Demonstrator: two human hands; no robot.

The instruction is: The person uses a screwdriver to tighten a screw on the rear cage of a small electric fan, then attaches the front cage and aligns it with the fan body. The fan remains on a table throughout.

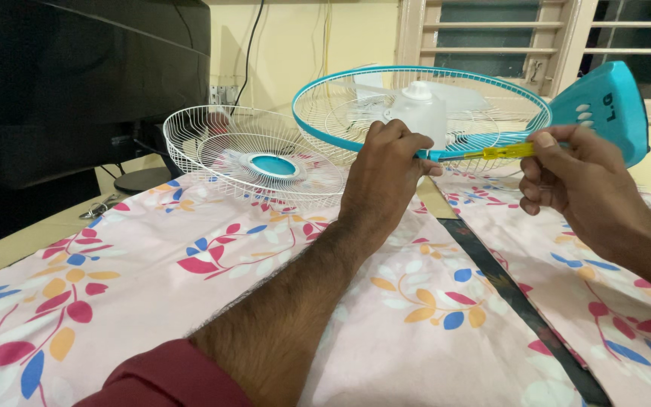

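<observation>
A table fan lies on its back on a floral cloth, with its white rear wire guard and blue rim facing up and its white motor housing in the middle. My left hand grips the blue rim at the near edge. My right hand holds a yellow-handled screwdriver, whose tip points at the rim beside my left fingers. The fan's blue base sticks up behind my right hand.
A detached white front guard with a blue centre cap lies to the left on the cloth. A dark monitor stands at far left. A dark strip runs across the cloth. A window is behind.
</observation>
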